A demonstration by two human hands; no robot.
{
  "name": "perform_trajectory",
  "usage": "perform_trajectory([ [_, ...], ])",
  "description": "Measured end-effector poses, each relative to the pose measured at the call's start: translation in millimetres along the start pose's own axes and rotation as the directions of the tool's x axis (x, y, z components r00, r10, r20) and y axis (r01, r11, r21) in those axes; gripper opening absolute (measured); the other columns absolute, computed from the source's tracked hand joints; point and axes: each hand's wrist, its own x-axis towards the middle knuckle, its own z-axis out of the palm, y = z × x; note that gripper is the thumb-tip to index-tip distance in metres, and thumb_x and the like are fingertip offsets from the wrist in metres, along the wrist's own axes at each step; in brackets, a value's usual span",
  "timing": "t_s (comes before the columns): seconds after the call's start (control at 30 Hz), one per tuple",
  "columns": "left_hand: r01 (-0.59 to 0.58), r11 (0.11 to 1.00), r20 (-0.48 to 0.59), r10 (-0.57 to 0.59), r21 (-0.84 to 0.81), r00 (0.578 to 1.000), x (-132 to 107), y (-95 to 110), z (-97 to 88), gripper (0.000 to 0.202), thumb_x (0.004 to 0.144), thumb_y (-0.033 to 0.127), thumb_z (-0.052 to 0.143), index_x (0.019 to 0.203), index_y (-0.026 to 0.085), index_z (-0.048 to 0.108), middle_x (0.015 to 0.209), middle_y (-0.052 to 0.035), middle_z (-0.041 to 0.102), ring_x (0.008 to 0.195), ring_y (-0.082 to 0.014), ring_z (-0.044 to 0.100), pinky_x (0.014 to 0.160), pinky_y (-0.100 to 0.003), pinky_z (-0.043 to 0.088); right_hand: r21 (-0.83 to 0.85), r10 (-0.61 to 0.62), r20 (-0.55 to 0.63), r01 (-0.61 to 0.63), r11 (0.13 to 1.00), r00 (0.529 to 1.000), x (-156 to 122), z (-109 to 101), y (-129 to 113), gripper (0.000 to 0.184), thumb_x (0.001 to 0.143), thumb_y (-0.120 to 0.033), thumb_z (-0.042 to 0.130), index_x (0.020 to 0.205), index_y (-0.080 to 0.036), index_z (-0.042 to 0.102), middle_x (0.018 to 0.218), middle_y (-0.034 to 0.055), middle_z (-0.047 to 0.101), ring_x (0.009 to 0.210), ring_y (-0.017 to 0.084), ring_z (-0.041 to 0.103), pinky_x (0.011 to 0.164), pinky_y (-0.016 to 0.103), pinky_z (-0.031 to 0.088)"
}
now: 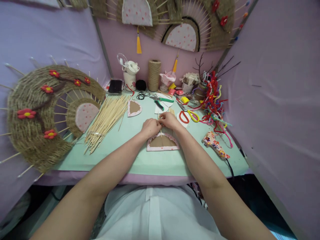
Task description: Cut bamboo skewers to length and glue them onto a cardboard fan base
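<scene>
Both hands meet over the middle of the pale green table point(140, 160). My left hand point(150, 127) is closed, fingertips pinched together. My right hand point(169, 120) is closed too, pinching a thin bamboo stick point(160, 130) that runs down onto a half-round cardboard piece point(162, 142) edged in pink fabric. The cardboard piece lies flat just below both hands. A second such piece point(134, 108) lies farther back, to the left.
A pile of bamboo sticks point(107, 120) lies left of the hands, beside a large woven fan with red flowers point(37, 113). Green pliers point(160, 100), red-and-yellow scissors point(188, 115), a twine spool point(154, 75), pipe cleaners point(213, 103) and a patterned glue gun point(215, 144) stand behind and to the right.
</scene>
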Motion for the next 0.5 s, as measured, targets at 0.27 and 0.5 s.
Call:
perform_trajectory([
  [0.27, 0.009, 0.998, 0.010, -0.008, -0.065, 1.000, -1, 0, -2.2, 0.025, 0.076, 0.029, 0.050, 0.067, 0.017, 0.069, 0.065, -0.0079, 0.068, 0.070, -0.0202, 0.061, 0.064, -0.027, 0.042, -0.026, -0.168, -0.067, 0.167, 0.986, 0.983, -71, -29, 1, 0.030, 0.079, -0.030, 0.066, 0.107, -0.019, 0.065, 0.096, 0.0057, 0.067, 0.082, 0.017, 0.060, 0.074, 0.027, 0.043],
  [0.5, 0.044, 0.990, 0.011, -0.043, -0.133, 0.999, 1, 1, -4.1, 0.021, 0.073, 0.026, 0.055, 0.082, 0.016, 0.071, 0.080, -0.0071, 0.071, 0.074, -0.0182, 0.061, 0.065, -0.025, 0.042, -0.107, -0.334, 0.035, 0.336, 0.936, 0.942, -127, -13, 13, 0.044, 0.073, -0.033, 0.075, 0.113, -0.021, 0.063, 0.113, 0.0079, 0.061, 0.106, 0.025, 0.049, 0.093, 0.038, 0.041],
])
